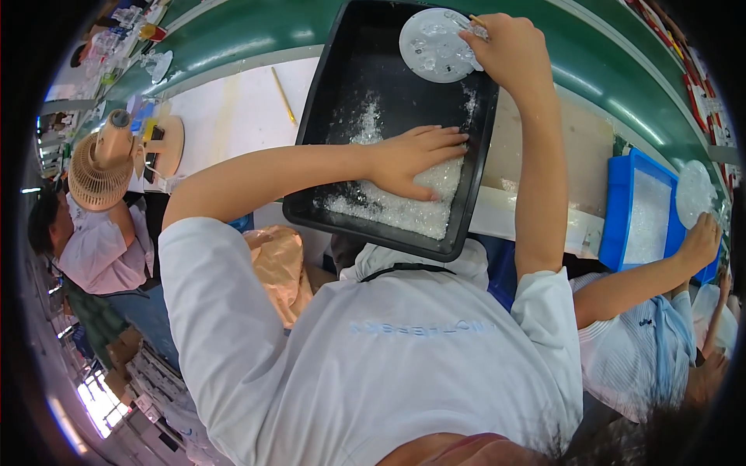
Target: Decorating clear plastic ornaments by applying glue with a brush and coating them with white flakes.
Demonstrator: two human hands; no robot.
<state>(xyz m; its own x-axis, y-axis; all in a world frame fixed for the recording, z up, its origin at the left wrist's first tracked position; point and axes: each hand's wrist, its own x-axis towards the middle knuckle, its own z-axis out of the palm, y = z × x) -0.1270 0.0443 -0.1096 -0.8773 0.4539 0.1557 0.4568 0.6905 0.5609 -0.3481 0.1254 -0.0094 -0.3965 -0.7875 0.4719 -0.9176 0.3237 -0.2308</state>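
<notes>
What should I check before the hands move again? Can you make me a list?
1. Right hand has the disc: ok, its fingers are at the disc's right edge.
2. Left hand free: ok, it is palm down over the grains, holding nothing that shows.
3. Grains spread evenly in the tray: not ok, most are at the end near the person.
4. Yellow stick out of the tray: ok, it lies on the table, left of it.
5. Fan apart from the tray: ok, it stands farther left.
6. Disc touching the tray floor: cannot tell from this one view.
</notes>
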